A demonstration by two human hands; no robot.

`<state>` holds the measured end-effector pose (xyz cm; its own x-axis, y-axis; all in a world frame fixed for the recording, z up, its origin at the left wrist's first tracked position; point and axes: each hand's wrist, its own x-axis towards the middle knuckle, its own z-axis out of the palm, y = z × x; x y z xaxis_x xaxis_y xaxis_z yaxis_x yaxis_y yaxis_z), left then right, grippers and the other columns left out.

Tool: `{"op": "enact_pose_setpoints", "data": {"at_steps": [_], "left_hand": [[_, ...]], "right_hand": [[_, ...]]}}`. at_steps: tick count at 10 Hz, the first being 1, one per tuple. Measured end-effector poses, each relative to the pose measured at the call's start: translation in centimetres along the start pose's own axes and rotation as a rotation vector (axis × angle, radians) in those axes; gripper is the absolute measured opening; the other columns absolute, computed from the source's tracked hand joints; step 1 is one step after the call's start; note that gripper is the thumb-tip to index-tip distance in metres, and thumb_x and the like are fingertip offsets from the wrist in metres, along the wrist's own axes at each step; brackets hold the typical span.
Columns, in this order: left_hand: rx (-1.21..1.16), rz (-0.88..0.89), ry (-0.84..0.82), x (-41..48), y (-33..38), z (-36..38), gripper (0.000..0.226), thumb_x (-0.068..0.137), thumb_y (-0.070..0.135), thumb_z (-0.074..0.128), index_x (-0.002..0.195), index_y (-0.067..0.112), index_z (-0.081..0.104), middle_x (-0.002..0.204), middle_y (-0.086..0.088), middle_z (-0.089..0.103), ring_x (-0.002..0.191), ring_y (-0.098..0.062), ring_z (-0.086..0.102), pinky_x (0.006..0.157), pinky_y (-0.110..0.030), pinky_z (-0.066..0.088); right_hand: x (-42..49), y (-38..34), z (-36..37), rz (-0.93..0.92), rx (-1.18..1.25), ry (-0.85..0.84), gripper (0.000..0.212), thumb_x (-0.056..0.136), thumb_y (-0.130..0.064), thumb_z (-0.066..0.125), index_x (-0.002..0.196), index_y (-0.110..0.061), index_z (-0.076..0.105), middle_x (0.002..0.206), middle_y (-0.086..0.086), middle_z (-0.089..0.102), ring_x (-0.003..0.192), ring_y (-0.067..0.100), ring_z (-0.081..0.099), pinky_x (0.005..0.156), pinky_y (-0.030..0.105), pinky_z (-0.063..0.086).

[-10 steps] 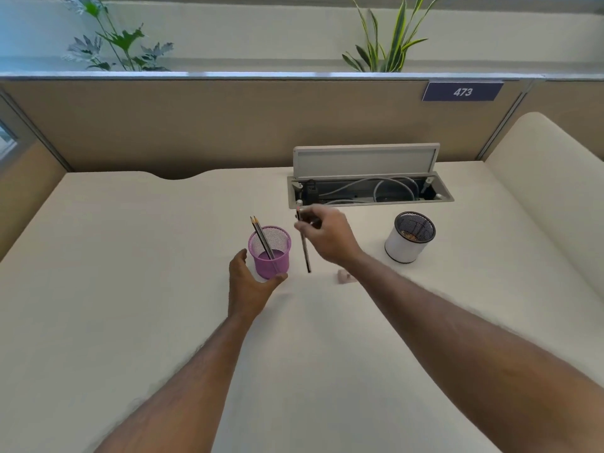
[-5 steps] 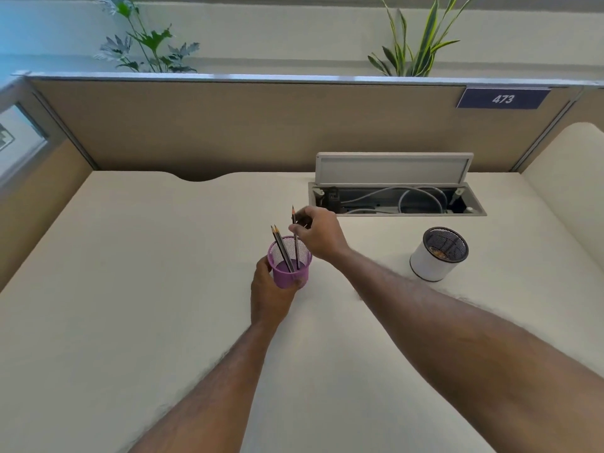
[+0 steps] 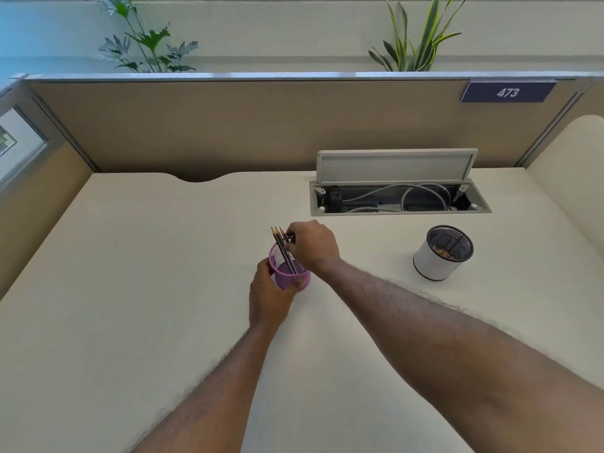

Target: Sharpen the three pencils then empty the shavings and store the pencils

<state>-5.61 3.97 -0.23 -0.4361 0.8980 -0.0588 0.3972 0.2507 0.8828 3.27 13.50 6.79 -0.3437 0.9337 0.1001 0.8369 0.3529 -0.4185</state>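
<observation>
the step in hand looks like the last one, storing the pencils: three pencils (image 3: 281,248) stand together in the purple mesh cup (image 3: 289,273), points up, leaning toward the cup's far-left rim. the left hand (image 3: 268,297) is wrapped around the cup's near-left side and grips it, keeping it upright on the desk (image 3: 130,289). the right hand (image 3: 310,245) sits at the cup's far-right rim with its fingers curled in against the rightmost pencil; i cannot tell whether they are pinching that pencil or only resting beside it, since the knuckles hide the fingertips. the pencils lie just left of those fingers, touching or nearly so, with their tips showing above the hand and their lower ends down inside the cup. off to the right, well apart, stands a white cup with a black mesh rim (image 3: 439,256) with brownish bits inside that may be shavings, though they are too small to be sure of. as a judgement, the task is close to done. the next move calls for the right fingers to let go cleanly and lift straight away without dragging a pencil back out, while the left hand steadies the light cup so it does not tip as the pencils settle against the rim.
</observation>
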Motion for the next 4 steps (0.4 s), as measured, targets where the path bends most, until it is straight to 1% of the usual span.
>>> {"op": "enact_pose_setpoints", "data": {"at_steps": [1,2,3,4], "left_hand": [[0.001,0.005,-0.009,0.0,0.1,-0.1,0.081,0.067,0.042,0.088,0.134,0.02,0.049,0.128,0.003,0.063,0.109,-0.014,0.059,0.068,-0.009,0.043],[-0.007,0.0,-0.013,-0.1,0.4,-0.2,0.08,0.067,0.041,0.089,0.133,0.022,0.048,0.128,0.004,0.063,0.108,-0.014,0.059,0.069,-0.011,0.043],[-0.009,0.029,-0.011,-0.2,0.4,-0.2,0.084,0.064,0.04,0.09,0.133,0.024,0.046,0.128,0.006,0.061,0.111,-0.015,0.059,0.068,-0.007,0.039],[0.003,0.066,-0.025,-0.5,0.3,-0.6,0.101,0.057,0.044,0.093,0.14,0.021,0.04,0.139,0.002,0.055,0.123,-0.017,0.054,0.08,-0.013,0.042]], "right_hand": [[-0.2,0.3,-0.2,-0.022,0.018,0.031,0.03,0.082,-0.03,0.073,0.107,-0.014,0.069,0.094,0.007,0.074,0.083,0.026,0.068,0.074,0.04,0.057],[-0.7,0.8,-0.9,-0.039,0.046,0.078,0.029,0.083,-0.029,0.072,0.108,-0.014,0.069,0.093,0.005,0.075,0.082,0.024,0.068,0.07,0.033,0.054],[-1.5,1.6,-2.0,-0.038,0.056,0.105,0.026,0.084,-0.03,0.071,0.105,-0.015,0.07,0.089,0.002,0.075,0.08,0.023,0.067,0.069,0.032,0.054],[-2.8,3.1,-3.2,-0.003,0.056,0.105,0.025,0.085,-0.032,0.069,0.103,-0.015,0.071,0.086,0.001,0.075,0.078,0.021,0.067,0.07,0.033,0.055]]}}
